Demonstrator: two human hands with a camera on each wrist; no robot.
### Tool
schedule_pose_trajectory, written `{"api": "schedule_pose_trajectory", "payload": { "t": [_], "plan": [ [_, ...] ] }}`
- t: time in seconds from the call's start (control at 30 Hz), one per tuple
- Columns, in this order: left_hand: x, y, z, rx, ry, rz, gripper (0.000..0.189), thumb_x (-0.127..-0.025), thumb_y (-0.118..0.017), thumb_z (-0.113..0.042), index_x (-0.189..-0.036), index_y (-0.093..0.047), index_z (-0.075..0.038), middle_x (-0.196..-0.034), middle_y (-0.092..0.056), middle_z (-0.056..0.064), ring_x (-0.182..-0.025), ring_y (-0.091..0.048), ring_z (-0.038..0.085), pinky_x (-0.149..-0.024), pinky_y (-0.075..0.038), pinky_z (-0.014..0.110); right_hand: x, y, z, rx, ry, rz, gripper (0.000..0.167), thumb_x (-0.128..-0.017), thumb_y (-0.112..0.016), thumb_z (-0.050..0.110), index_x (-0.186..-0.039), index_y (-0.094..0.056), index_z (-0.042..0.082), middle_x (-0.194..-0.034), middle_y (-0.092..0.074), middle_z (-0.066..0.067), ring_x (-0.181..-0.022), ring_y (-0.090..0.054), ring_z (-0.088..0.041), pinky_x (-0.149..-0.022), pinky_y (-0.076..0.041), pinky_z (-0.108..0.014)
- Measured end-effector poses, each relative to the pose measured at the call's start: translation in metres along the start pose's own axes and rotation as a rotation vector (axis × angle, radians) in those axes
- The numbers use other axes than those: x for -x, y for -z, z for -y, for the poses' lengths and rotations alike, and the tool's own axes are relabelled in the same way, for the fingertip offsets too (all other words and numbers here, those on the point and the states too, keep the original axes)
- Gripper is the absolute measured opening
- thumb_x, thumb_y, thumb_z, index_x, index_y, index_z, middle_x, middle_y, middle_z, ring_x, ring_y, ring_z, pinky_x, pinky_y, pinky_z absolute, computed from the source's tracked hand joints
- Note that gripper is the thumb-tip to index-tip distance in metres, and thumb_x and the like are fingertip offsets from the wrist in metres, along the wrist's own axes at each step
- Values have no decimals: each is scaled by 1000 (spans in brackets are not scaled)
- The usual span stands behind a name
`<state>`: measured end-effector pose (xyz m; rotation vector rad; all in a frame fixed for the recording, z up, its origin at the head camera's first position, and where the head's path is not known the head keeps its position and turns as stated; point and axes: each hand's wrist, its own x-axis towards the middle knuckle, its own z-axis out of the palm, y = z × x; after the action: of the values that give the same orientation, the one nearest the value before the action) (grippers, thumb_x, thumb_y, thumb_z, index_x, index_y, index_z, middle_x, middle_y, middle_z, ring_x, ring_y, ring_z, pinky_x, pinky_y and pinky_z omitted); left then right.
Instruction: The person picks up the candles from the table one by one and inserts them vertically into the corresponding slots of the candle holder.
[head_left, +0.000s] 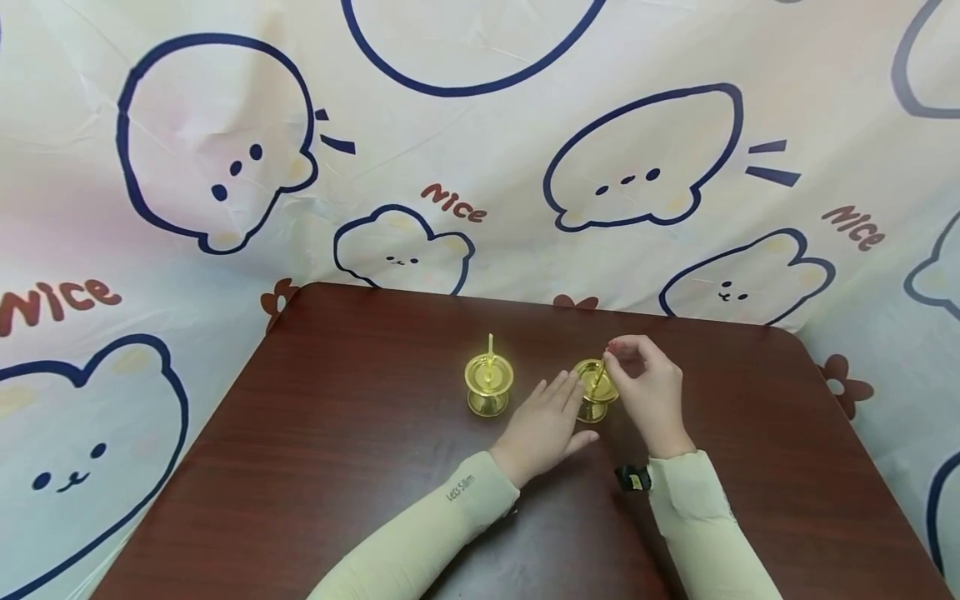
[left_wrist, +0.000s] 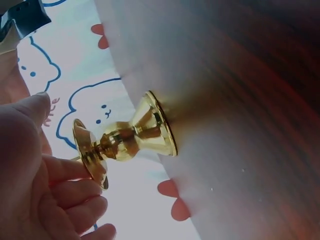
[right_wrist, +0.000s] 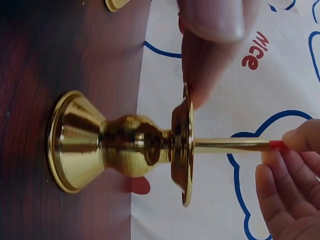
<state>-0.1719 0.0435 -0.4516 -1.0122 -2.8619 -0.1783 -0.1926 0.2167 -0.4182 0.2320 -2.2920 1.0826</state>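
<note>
Two gold candle holders stand upright on the table. The right candle holder (head_left: 593, 410) has a dish on a waisted stem and a flared foot. From its dish rises a thin gold rod (right_wrist: 227, 145) with a red end (right_wrist: 275, 144). My right hand (head_left: 651, 390) pinches this red end between thumb and fingertips. At the dish's left side, my left hand (head_left: 542, 427) reaches over with nearly straight fingers, which touch the rim (left_wrist: 82, 142). The left candle holder (head_left: 488, 387), untouched, carries a thin yellow rod (head_left: 491, 347) standing upright.
The dark brown wooden table (head_left: 337, 392) has its far edge just beyond the holders. Behind and beside it hangs a pale cloth (head_left: 510, 150) with cartoon outlines. A black wrist device (head_left: 633, 478) sits by the right sleeve.
</note>
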Motion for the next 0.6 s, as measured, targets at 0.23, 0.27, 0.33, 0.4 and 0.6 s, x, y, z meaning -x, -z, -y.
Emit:
{"api": "schedule_pose_trajectory", "payload": {
  "t": [0.23,0.27,0.33,0.4,0.6],
  "plan": [
    [1,-4,1,32,2,8,81,-101,-51,-58,-160,-28,-8,-166,-26,9,-152,-27,22,-120,-31,46,1,0,-3,19,-33,-11,16,-89,-75,3,-105,-70,3,-98,-74,-10,-84,-70,-21,-70,-45,-4],
    [1,-5,1,31,-1,4,81,-101,-51,-58,-160,-28,-8,-166,-25,9,-152,-28,22,-119,-31,47,1,0,-3,20,-33,-9,16,-90,-75,3,-105,-70,3,-98,-74,-10,-84,-70,-21,-70,-45,-5],
    [2,-5,3,37,-8,-6,80,-101,-50,-58,-160,-29,-8,-166,-25,9,-152,-28,23,-119,-32,48,0,1,-3,17,-33,-6,17,-90,-75,4,-105,-70,3,-98,-74,-10,-84,-70,-21,-71,-47,-6],
    [4,-3,5,50,-18,-22,78,-101,-51,-57,-160,-31,-9,-166,-26,9,-151,-29,24,-119,-32,48,0,2,-2,14,-27,-1,17,-90,-75,4,-106,-70,3,-98,-74,-9,-84,-70,-22,-72,-49,-9],
    [25,13,18,44,-83,-189,56,-103,-53,-48,-149,-52,-15,-149,-54,6,-136,-52,22,-116,-37,47,0,12,-3,5,5,-3,17,-90,-76,5,-106,-70,3,-98,-73,-8,-86,-68,-17,-75,-49,-8]
  ]
}}
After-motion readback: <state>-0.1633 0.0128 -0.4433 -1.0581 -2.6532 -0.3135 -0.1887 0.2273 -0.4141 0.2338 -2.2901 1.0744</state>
